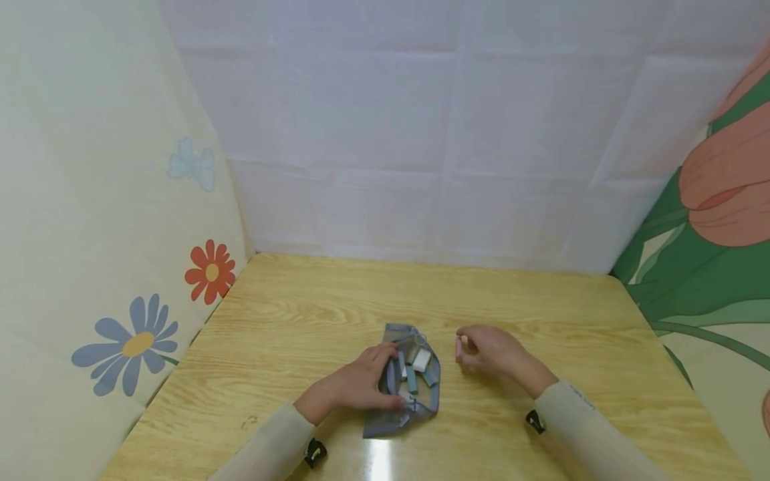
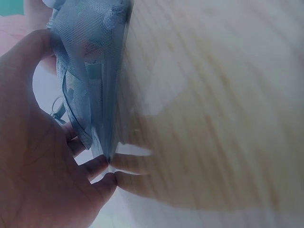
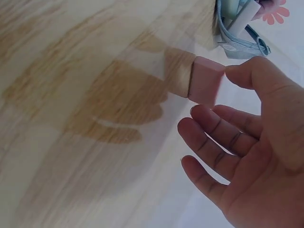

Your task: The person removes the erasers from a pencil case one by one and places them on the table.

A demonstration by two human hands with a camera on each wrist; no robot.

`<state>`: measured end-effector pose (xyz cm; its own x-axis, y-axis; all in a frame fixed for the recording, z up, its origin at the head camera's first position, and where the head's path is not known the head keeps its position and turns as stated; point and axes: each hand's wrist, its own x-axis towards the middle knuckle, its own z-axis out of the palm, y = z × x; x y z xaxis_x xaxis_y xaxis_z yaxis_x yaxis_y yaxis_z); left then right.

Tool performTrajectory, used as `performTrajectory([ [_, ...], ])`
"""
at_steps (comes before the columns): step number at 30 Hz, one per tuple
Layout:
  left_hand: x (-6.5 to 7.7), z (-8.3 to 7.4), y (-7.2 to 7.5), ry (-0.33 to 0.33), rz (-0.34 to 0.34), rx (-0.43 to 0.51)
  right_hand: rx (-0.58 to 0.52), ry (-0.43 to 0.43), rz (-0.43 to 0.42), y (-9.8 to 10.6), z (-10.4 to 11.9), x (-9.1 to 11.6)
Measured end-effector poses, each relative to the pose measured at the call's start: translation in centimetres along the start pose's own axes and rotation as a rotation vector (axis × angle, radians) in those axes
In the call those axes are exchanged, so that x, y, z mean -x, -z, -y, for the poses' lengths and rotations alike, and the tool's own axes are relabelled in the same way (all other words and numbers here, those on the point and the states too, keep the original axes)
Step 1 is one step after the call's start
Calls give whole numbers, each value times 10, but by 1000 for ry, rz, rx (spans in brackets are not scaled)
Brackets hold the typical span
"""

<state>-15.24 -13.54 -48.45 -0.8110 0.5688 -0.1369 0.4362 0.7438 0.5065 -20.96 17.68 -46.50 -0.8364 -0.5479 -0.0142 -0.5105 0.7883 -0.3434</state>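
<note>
A grey-blue mesh zip pouch [image 1: 391, 422] lies on the table with its mouth spread apart. Inside it are a white block [image 1: 422, 360] and several small blue blocks [image 1: 412, 379]. My left hand [image 1: 359, 379] grips the pouch, thumb at the near end and fingers at the far side; in the left wrist view the mesh [image 2: 88, 57] stands between thumb and fingers. To the right of the pouch, my right hand [image 1: 494, 351] pinches a small pink eraser [image 3: 205, 80] between thumb and index finger. The eraser's lower edge is right at the tabletop, and the other fingers are loosely bent.
The wood-grain table [image 1: 301, 300] has a white cloth backdrop [image 1: 385, 133] behind it. Flower-printed cloths stand at the left [image 1: 72, 234] and right [image 1: 722, 280]. Black wrist straps [image 1: 315, 453] show under both sleeves. A zipper pull ring [image 1: 420, 339] sits at the pouch's far end.
</note>
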Motion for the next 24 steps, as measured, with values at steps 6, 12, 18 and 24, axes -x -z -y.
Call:
performTrajectory([
  [6, 0, 0, 0, 8, 4, 0, 34, 37, -51, 4, 5, -1],
  [12, -1, 0, 0, 12, 7, -1, 51, 54, -65, 10, 15, 1],
  [18, -1, 0, 0, 7, 5, -8, 41, 55, -45, 15, 27, 5],
  [24, -1, 1, 0, 8, 9, -11, 50, 84, -37, 18, 36, 7],
])
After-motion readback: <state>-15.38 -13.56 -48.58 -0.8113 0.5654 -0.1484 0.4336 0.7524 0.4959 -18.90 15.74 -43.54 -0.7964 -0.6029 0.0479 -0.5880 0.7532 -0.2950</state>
